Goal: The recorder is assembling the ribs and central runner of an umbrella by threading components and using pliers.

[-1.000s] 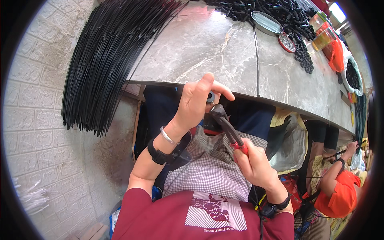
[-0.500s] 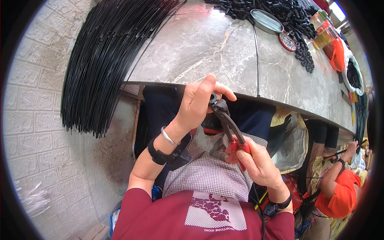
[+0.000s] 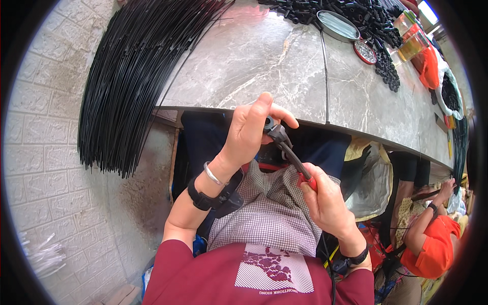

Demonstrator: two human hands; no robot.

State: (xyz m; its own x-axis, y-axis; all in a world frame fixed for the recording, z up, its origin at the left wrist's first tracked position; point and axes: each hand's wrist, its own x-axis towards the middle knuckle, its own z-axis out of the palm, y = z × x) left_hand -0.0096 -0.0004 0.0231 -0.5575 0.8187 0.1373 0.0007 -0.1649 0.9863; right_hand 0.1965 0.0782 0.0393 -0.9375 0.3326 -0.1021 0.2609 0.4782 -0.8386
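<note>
My right hand is wrapped round the red handles of a pair of pliers or cutters with long dark arms. The handles now look pressed together, partly covered by my fingers. At the far end, the dark jaws meet a small round dark fitting with a hole in its face. My left hand grips that fitting below the table's front edge, thumb raised and index finger reaching over it. How the jaws bite on the fitting is hidden by the fingers.
A thick bundle of thin black cables hangs over the grey marbled table's left end. Small black tubular parts are heaped at the back, near a round tin and a red dish. A co-worker in orange sits right.
The pliers' red handles, spread apart before, have come together in my right hand, which has shifted slightly. My left hand stays almost where it was.
</note>
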